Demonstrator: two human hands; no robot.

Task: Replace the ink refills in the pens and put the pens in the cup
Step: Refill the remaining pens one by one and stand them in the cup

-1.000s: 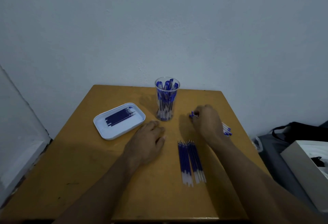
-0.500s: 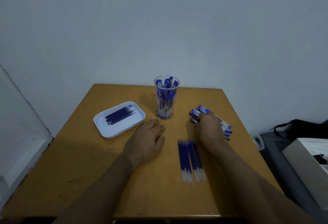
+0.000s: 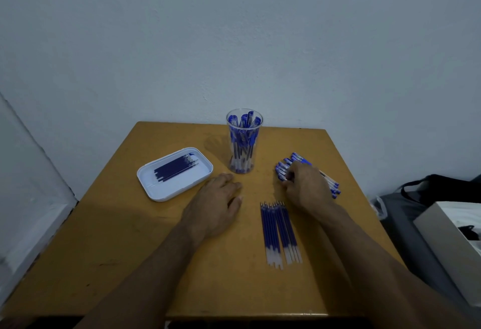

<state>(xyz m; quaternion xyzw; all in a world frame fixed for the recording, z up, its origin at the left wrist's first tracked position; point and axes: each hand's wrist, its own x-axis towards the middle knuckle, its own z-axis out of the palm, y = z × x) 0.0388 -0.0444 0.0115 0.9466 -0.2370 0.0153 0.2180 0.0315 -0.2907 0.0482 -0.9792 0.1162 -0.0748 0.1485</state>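
Resting palm-down on the tabletop [image 3: 130,263] in front of the cup [image 3: 244,143], the left hand [image 3: 213,209] has not moved, its fingers relaxed and holding nothing. Right of it lies the row of ink refills [image 3: 279,232], unchanged. Farther, right of the cup, the right hand [image 3: 305,188] now covers the pile of pens [image 3: 287,166], fingers curled onto them; a second ago it pinched one pen nearer the cup. Left of the cup, the white tray [image 3: 156,190] keeps its dark refills [image 3: 175,168].
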